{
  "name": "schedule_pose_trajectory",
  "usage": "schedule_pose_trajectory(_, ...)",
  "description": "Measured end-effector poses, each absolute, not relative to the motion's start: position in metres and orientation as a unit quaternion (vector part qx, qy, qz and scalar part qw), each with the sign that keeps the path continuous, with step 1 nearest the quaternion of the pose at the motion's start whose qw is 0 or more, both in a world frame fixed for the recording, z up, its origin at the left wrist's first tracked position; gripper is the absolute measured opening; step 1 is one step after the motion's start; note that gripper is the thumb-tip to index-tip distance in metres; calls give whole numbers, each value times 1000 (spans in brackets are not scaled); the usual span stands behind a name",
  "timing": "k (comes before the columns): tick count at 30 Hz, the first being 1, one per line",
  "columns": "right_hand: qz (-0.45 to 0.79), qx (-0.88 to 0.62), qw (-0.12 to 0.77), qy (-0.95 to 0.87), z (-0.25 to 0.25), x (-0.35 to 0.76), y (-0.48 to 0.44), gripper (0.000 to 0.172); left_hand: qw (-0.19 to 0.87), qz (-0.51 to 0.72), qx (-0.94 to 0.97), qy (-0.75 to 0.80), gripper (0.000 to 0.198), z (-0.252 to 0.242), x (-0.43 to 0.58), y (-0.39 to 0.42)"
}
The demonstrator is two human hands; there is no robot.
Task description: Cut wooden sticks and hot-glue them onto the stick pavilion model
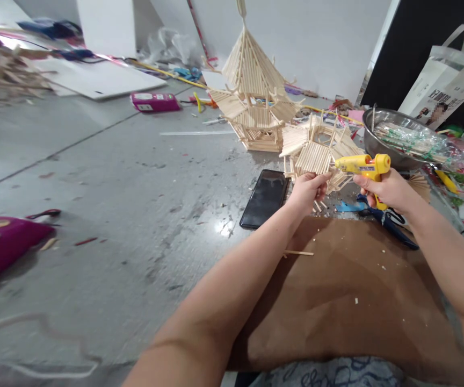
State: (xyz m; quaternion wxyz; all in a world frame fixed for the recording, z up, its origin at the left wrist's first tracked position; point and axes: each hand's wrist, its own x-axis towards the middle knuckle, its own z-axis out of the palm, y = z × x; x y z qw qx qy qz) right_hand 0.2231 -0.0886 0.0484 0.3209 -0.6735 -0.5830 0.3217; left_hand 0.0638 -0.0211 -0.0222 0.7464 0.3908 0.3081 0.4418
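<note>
My right hand (389, 189) is wrapped round the handle of a yellow hot glue gun (355, 163). Its nozzle points left and meets the fingertips of my left hand (309, 191). Those fingers are pinched together; what they hold, if anything, is too small to make out. Just behind them stands a low model of thin wooden sticks (314, 156) with slatted roof panels and an open top. A taller stick pagoda (256, 102) with a pointed roof rises behind it to the left. A black phone (265, 199) lies beside my left hand.
Blue-handled scissors (395, 228) lie under my right forearm. At the right, a metal bowl (371, 140) holds wrapped sticks, with a white bag (437, 86) behind. Purple devices (155, 102) sit left on the grey floor. Brown material (348, 301) spreads before me, with a loose stick (299, 252).
</note>
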Motion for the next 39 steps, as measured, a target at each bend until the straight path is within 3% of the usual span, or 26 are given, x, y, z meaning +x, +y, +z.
schedule_pose_trajectory(39, 229, -728, 188, -619, 70, 204, -87, 48, 746, 447, 378, 317, 25, -20, 65, -23)
